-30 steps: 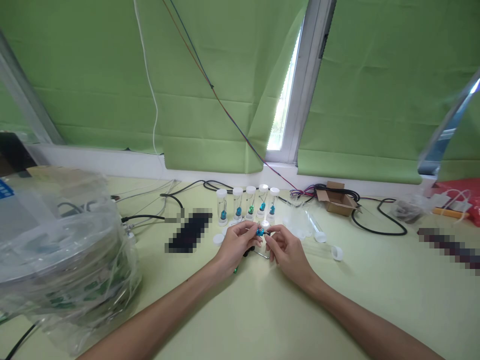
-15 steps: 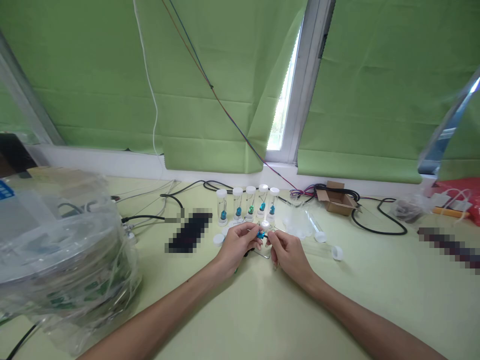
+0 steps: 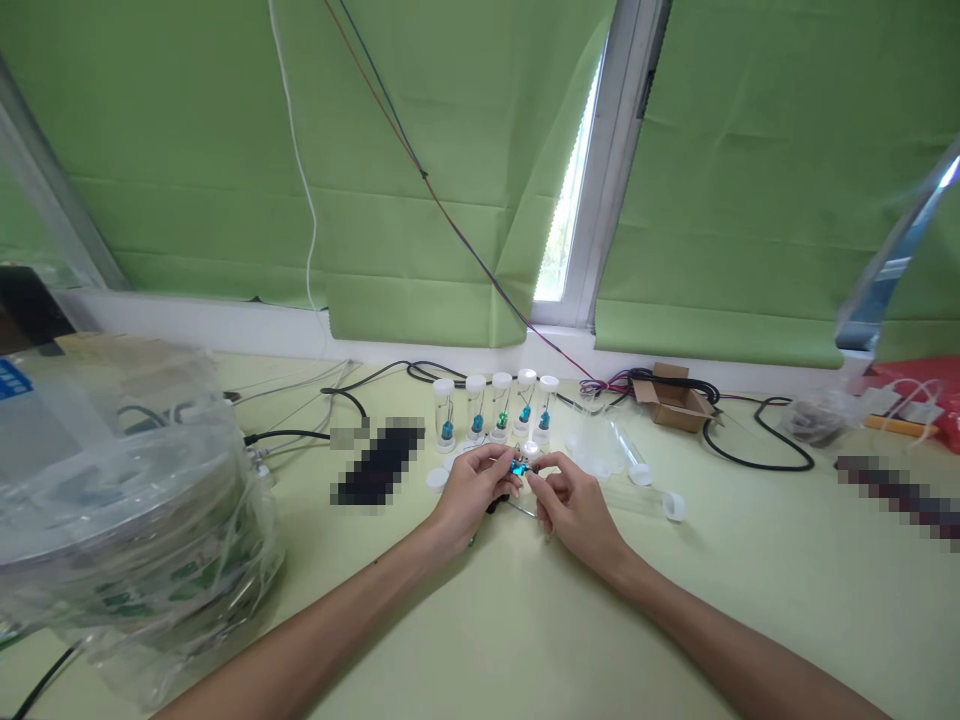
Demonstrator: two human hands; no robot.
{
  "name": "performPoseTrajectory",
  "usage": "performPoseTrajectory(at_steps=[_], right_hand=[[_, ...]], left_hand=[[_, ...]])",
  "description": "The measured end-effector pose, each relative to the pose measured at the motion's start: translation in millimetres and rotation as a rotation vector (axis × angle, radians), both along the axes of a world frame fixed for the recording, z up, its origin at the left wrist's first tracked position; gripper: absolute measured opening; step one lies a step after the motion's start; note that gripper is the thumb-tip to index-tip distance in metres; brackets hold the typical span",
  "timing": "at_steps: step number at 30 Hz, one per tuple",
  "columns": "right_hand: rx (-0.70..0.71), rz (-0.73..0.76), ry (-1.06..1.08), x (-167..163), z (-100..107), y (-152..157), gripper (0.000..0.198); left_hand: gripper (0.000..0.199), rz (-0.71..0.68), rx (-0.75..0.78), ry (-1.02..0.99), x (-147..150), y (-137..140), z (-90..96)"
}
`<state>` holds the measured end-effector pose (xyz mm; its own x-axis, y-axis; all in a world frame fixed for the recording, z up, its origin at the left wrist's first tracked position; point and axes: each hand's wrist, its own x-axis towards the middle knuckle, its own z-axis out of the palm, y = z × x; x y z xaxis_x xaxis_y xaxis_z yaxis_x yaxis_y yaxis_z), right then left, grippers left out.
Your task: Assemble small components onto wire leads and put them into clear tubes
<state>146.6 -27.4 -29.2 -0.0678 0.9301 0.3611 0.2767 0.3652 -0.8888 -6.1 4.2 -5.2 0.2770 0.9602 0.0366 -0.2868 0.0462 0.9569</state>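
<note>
Between the fingertips of my left hand [image 3: 469,490] is a small shiny blue piece [image 3: 518,467] with a dark end. My right hand [image 3: 579,500] meets it from the right, thumb and forefinger on the dark end. The piece is too small to name its kind. Just behind my hands stand several capped clear tubes [image 3: 475,405] in a row, with small blue or green pieces and thin wires inside. Under my hands lie a thin metal rod and something black, both partly hidden. A loose white cap [image 3: 437,480] rests left of my left hand.
Right of my hands lie clear tubes with a white cap [image 3: 674,506] and clear plastic. Farther back stands an open cardboard box [image 3: 673,398] among black cables [image 3: 757,464]. A large plastic-wrapped reel [image 3: 150,530] fills the left side, near a blurred dark object [image 3: 381,465].
My right thumb and forefinger have shifted and spread slightly around the dark end. The blue piece has turned a little in my left fingers and shows more of its face.
</note>
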Motion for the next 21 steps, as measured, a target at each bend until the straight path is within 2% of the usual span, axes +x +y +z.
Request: performPoseTrajectory(at_steps=[7,15,21], right_hand=[[0.025,-0.034,-0.035,0.7,1.2,0.3,0.038],[-0.013,-0.071,-0.056,-0.4,2.3,1.5,0.046],[-0.005,-0.044,0.002,-0.3,2.1,-1.3,0.033]], left_hand=[[0.03,-0.012,0.002,-0.002,0.4,-1.4,0.5],[0.029,-0.032,0.006,0.003,0.2,-0.7,-2.0],[0.029,0.002,-0.001,-0.006,0.1,-0.2,0.7]])
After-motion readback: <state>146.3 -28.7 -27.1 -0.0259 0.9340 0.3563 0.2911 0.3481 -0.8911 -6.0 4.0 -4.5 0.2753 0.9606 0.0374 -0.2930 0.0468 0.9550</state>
